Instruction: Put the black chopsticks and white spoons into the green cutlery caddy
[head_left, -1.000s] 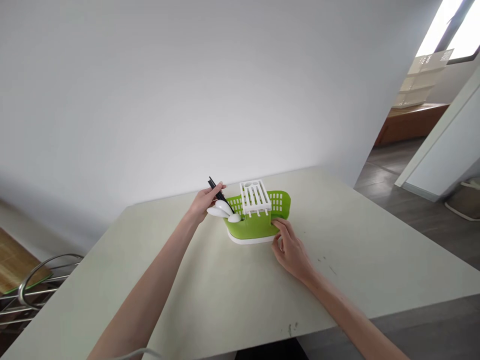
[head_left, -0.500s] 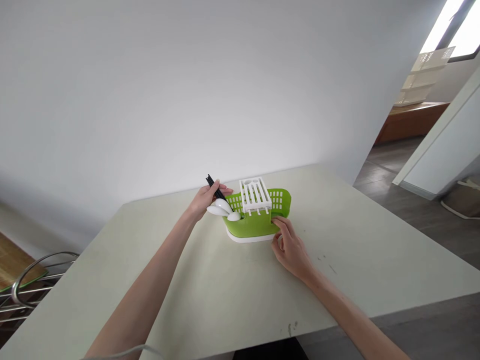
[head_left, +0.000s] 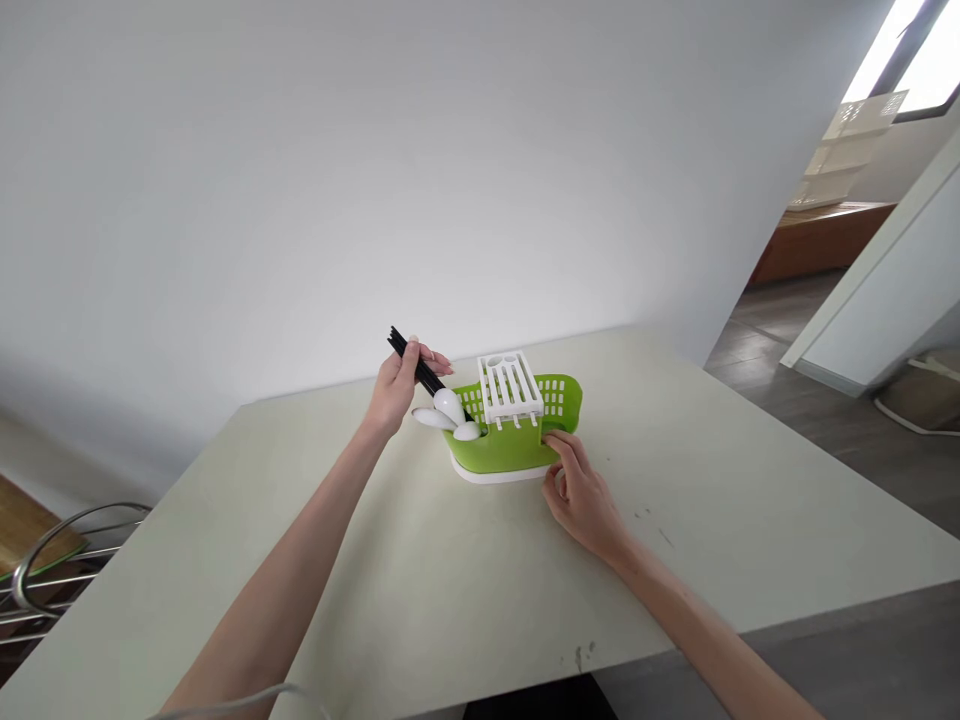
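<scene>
A green cutlery holder with a pierced back stands on the table, a white slotted rack fixed across its middle. My left hand is closed around a bundle of black chopsticks, which slants up and left out of the holder's left compartment. Their lower ends are hidden behind the white spoons, whose bowls stick out over the left rim. At the right front, my right hand grips the holder's wall, fingertips over the edge and thumb curled low beside the base.
The pale table runs back to a white wall. Dark marks show near its front edge. A metal rack is beyond the left side, and a cable crosses at the bottom.
My left hand has moved up and left, drawing the chopsticks further out of the holder. My right hand and the holder have stayed almost still.
</scene>
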